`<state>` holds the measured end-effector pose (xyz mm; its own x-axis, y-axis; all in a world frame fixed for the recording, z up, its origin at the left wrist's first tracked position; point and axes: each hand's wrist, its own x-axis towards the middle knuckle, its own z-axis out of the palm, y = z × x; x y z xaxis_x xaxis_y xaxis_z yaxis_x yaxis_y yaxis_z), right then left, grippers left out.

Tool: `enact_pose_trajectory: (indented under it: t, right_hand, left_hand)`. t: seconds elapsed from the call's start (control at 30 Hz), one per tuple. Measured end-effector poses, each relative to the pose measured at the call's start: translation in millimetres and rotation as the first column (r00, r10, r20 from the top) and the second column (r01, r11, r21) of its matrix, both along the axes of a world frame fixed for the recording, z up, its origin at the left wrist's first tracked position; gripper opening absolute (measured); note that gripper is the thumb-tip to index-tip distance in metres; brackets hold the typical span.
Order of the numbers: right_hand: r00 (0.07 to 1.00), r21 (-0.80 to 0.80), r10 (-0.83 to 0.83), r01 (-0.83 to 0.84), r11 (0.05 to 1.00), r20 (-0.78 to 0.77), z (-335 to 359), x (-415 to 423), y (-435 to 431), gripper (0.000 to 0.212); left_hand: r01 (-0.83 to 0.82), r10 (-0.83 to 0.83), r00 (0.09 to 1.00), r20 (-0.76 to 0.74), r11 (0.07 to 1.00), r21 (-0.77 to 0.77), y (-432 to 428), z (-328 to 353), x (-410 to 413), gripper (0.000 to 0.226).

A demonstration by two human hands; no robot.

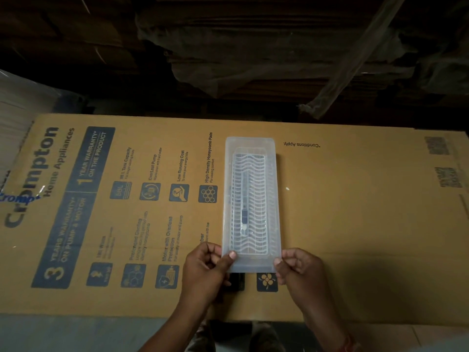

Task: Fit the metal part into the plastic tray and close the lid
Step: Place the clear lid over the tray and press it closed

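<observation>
A long translucent plastic tray (251,264) lies lengthwise on a flat printed cardboard box (355,224), its near end toward me. A ribbed, wavy lid or insert (250,199) rests on top of it. Through the plastic a thin dark metal part (245,217) shows along the middle. My left hand (205,273) pinches the tray's near left corner, thumb on top. At the near right corner, my right hand (297,270) grips the tray the same way.
The cardboard box carries blue print and icons on its left half. Behind its far edge rise dark stacked cardboard sheets (253,47) with plastic wrap. White wrapped material (15,110) sits at the far left. Grey floor (76,334) shows below the near edge.
</observation>
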<state>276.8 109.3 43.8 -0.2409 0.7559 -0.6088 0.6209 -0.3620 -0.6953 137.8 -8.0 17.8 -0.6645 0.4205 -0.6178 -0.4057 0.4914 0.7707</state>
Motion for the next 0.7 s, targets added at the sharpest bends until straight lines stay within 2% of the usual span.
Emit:
enact_pose_trajectory:
  t: [0.07,0.13,0.17,0.23,0.3,0.33,0.47,0.7]
  right_hand:
    - [0.996,0.086,0.070,-0.074,0.994,0.049,7.3,-8.3,11.7,0.035]
    - [0.988,0.258,0.144,-0.154,0.954,0.056,19.3,-26.8,32.5,0.057]
    - [0.977,0.363,0.209,-0.210,0.908,0.043,22.3,-39.9,46.1,0.061]
    - [0.926,0.555,0.363,-0.354,0.753,0.099,20.0,-71.3,76.4,0.061]
    - [0.852,0.613,0.461,-0.508,0.605,0.250,9.9,-101.4,101.6,0.064]
    - [0.816,0.601,0.482,-0.568,0.563,0.320,3.1,-111.9,109.4,0.064]
    - [0.703,0.573,0.530,-0.703,0.421,0.474,-20.1,-128.0,120.6,0.063]
    - [0.660,0.554,0.541,-0.744,0.374,0.521,-28.1,-123.1,116.7,0.063]
  left_hand:
    - [0.045,-0.051,0.984,-0.171,0.998,-0.044,5.9,8.1,-6.9,0.022]
    - [0.131,-0.146,0.909,-0.390,0.989,-0.063,22.9,15.6,-21.2,0.033]
    - [0.195,-0.210,0.835,-0.508,0.977,-0.083,36.7,15.9,-32.8,0.042]
    - [0.348,-0.376,0.601,-0.705,0.917,-0.193,72.5,12.4,-60.4,0.058]
    - [0.426,-0.513,0.382,-0.768,0.836,-0.346,110.0,9.2,-86.8,0.061]
    - [0.446,-0.569,0.326,-0.755,0.797,-0.408,124.1,7.5,-96.0,0.062]
    - [0.497,-0.698,0.221,-0.682,0.682,-0.537,145.1,-8.1,-111.9,0.064]
    - [0.481,-0.696,0.225,-0.681,0.687,-0.544,140.4,-19.9,-106.5,0.064]
